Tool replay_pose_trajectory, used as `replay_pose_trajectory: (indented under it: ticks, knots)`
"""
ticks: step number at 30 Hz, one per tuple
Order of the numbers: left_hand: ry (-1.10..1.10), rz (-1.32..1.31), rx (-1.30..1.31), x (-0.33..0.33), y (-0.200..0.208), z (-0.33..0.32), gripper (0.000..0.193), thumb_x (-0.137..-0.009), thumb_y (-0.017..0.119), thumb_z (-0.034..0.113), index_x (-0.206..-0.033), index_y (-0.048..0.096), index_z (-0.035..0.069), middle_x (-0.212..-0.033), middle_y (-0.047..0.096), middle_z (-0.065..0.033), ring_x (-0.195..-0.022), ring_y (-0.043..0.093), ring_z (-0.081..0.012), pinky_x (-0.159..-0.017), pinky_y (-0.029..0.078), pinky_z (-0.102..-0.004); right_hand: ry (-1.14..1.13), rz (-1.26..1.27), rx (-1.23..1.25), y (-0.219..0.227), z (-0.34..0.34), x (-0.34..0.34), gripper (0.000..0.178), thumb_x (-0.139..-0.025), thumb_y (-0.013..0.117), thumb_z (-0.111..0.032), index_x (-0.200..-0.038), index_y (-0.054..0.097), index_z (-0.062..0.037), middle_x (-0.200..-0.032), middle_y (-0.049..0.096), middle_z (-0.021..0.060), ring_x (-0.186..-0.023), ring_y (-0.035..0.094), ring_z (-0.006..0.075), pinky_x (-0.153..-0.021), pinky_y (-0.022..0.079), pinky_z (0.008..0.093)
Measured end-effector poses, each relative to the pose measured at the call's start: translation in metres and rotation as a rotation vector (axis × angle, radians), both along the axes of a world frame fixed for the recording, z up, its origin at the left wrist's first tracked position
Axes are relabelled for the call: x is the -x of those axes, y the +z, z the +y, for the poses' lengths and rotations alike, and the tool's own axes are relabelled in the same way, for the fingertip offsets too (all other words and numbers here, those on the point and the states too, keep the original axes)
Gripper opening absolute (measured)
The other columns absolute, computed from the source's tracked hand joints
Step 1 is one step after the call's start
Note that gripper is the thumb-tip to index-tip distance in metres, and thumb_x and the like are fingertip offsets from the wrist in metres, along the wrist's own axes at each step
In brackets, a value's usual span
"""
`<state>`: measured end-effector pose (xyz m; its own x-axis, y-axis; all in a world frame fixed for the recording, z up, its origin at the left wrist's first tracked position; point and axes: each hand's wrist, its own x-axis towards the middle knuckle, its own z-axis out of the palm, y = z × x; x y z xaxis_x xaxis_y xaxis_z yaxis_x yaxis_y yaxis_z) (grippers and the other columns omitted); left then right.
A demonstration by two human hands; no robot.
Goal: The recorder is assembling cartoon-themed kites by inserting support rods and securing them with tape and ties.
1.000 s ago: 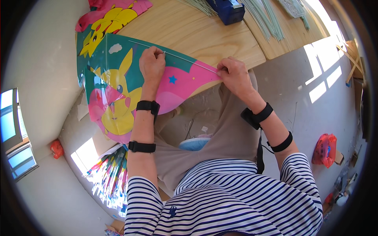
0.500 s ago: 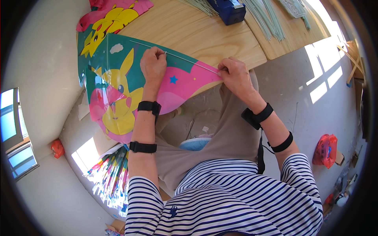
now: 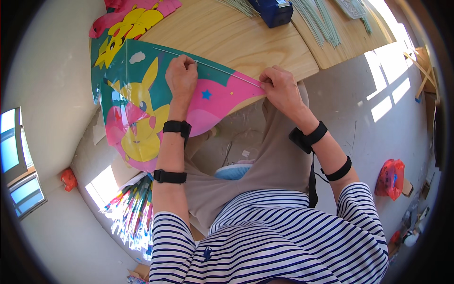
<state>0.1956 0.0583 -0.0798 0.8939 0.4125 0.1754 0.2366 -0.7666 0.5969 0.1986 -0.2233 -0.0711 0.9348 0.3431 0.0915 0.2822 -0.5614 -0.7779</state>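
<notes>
A thin pale rod (image 3: 222,70) lies along the upper edge of a printed kite sheet (image 3: 208,109). The sheet is green and pink, with a large yellow cartoon figure, and hangs partly off the table's near edge. My left hand (image 3: 181,78) is closed in a pinch on the rod, partway along it. At the sheet's pointed right corner, my right hand (image 3: 283,90) pinches the rod's end together with the sheet's tip. The fingertips partly hide both grips.
On the wooden table (image 3: 222,38) lie bundles of thin rods (image 3: 318,21), a blue tool or dispenser (image 3: 274,13) and a clear plastic box (image 3: 351,7). More printed sheets (image 3: 130,26) lie far left. A bundle of colourful sheets (image 3: 130,213) hangs at lower left; a red bag (image 3: 390,180) sits right.
Both hands keep their pinches on the rod with almost no movement. The whole view has shifted slightly.
</notes>
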Motion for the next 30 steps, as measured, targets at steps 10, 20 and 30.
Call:
replay_pose_trajectory:
  ticks: [10, 20, 30]
  knots:
    - [-0.006, 0.009, -0.003, 0.0, 0.001, 0.001, 0.007, -0.078, 0.07, 0.013, -0.078, 0.066, 0.007, -0.079, 0.064, -0.0094, -0.076, 0.064, -0.028, -0.068, 0.05, -0.0397, -0.002, -0.008, -0.004, -0.001, 0.001, 0.0, 0.006, -0.075, 0.064, -0.002, -0.081, 0.064, -0.0027, -0.083, 0.063, 0.0154, -0.083, 0.062, 0.0363, -0.072, 0.05, 0.0433]
    - [-0.005, 0.01, -0.011, 0.0, 0.0, 0.001, 0.008, -0.077, 0.07, 0.014, -0.078, 0.067, 0.007, -0.079, 0.063, -0.0095, -0.075, 0.063, -0.0278, -0.068, 0.05, -0.0398, -0.002, -0.012, -0.003, -0.001, 0.001, 0.0, 0.006, -0.075, 0.063, -0.001, -0.081, 0.064, -0.0027, -0.083, 0.063, 0.0157, -0.083, 0.062, 0.0363, -0.072, 0.05, 0.0432]
    - [-0.035, -0.043, 0.036, 0.006, 0.011, 0.003, 0.008, -0.076, 0.069, 0.009, -0.078, 0.065, 0.002, -0.078, 0.063, -0.0136, -0.073, 0.063, -0.0291, -0.067, 0.049, -0.0384, -0.004, -0.004, 0.014, 0.0, 0.001, 0.0, 0.006, -0.075, 0.062, -0.002, -0.08, 0.064, -0.0029, -0.082, 0.063, 0.0165, -0.083, 0.062, 0.0374, -0.072, 0.049, 0.0447]
